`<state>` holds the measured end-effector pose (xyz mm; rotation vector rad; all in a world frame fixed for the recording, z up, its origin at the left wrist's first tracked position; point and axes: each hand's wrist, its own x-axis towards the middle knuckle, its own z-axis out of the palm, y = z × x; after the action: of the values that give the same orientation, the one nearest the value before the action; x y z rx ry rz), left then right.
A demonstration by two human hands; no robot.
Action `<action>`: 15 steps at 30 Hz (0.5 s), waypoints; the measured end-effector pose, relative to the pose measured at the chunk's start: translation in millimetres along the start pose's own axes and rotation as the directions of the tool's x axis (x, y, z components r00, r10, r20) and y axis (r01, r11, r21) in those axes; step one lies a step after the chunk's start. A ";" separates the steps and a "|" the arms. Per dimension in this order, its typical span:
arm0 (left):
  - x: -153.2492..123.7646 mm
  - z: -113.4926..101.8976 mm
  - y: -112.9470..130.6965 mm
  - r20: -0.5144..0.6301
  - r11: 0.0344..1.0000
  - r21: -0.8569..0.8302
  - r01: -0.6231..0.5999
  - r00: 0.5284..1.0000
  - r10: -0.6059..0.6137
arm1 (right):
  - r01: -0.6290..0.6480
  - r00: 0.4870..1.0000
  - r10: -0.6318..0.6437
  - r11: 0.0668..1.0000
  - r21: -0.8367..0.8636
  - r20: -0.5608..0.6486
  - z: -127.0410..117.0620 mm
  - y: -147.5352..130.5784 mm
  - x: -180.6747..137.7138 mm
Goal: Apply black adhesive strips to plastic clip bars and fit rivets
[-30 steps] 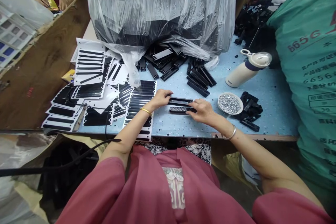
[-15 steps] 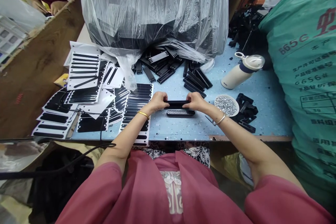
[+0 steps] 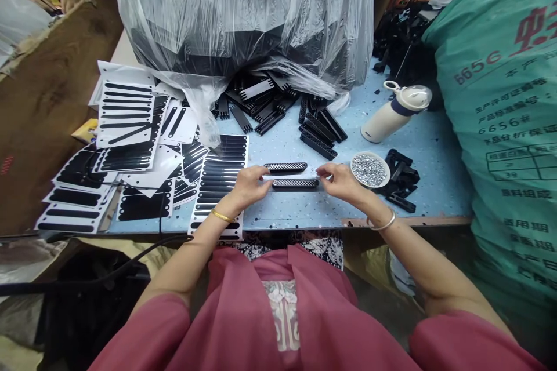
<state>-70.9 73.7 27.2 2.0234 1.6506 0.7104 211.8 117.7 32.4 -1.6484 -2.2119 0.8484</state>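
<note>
Two long black plastic pieces with perforated tops lie side by side on the blue table: the far piece [image 3: 286, 168] and the near piece [image 3: 295, 184]. My left hand [image 3: 251, 186] is at their left ends, thumb and fingers apart, with its fingertips by the far piece and its thumb by the near one. My right hand [image 3: 342, 181] hovers just past their right ends with thumb and fingers parted. Neither hand has a piece lifted. Left of my left hand is a sheet of black adhesive strips [image 3: 223, 177].
A bowl of small metallic bits [image 3: 369, 170] stands beside a pile of black parts [image 3: 402, 182]. A bottle [image 3: 395, 113] leans farther back. Behind are more black pieces [image 3: 319, 130] and a large plastic bag [image 3: 243, 23]. A green sack [image 3: 500, 104] flanks the right edge.
The black piece that both hands held between them now lies on the table, perforated side up, behind the near piece. My hands have opened, and the right one has moved off to the right.
</note>
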 end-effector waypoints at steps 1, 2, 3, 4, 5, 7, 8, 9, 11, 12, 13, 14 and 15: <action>-4.5 4.4 3.3 0.019 1.000 -0.025 0.018 1.000 -0.018 | -0.014 1.000 0.014 1.000 0.022 0.016 1.5 0.7 -4.7; -7.6 9.0 6.4 0.031 0.998 -0.041 0.053 0.998 -0.052 | -0.038 0.999 0.037 0.998 0.042 0.023 3.9 1.0 -7.9; -9.4 13.3 9.3 0.038 0.995 -0.049 0.091 0.995 -0.089 | -0.066 0.998 0.065 0.996 0.057 0.021 6.9 1.0 -9.9; -10.3 16.8 11.6 0.043 0.992 -0.053 0.118 0.992 -0.116 | -0.091 0.996 0.090 0.994 0.067 0.018 10.2 1.0 -11.0; -10.6 19.0 13.4 0.051 0.990 -0.060 0.129 0.991 -0.126 | -0.105 0.994 0.104 0.992 0.074 0.017 13.6 0.9 -11.7; -11.2 19.8 15.1 0.087 0.990 -0.085 0.108 0.991 -0.101 | -0.107 0.994 0.105 0.991 0.085 0.026 20.2 1.1 -13.9; -12.2 18.7 15.2 0.109 0.990 -0.102 0.096 0.990 -0.085 | -0.102 0.994 0.099 0.991 0.090 0.035 23.3 1.3 -16.1; -13.9 17.2 14.8 0.129 0.989 -0.118 0.094 0.989 -0.078 | -0.097 0.995 0.093 0.990 0.102 0.048 26.1 1.7 -19.1; -19.2 14.4 13.3 0.157 0.982 -0.150 0.112 0.984 -0.088 | -0.090 0.994 0.078 0.983 0.158 0.080 31.2 3.0 -26.9; -22.5 13.6 12.4 0.166 0.980 -0.159 0.119 0.982 -0.092 | -0.080 0.993 0.063 0.979 0.189 0.096 33.4 4.1 -31.0; -26.1 13.3 11.4 0.169 0.981 -0.155 0.117 0.981 -0.091 | -0.064 0.994 0.042 0.975 0.211 0.104 35.5 5.3 -34.8; -29.9 13.5 10.4 0.168 0.986 -0.133 0.103 0.983 -0.080 | -0.039 0.994 0.016 0.975 0.218 0.106 37.2 6.8 -38.2; -33.7 14.0 9.5 0.165 0.992 -0.098 0.075 0.985 -0.058 | -0.009 0.995 -0.013 0.978 0.210 0.102 38.7 8.4 -41.1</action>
<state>-60.2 38.6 18.3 1.8911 1.5478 0.5803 211.6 69.2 2.2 -1.5340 -2.1033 1.1480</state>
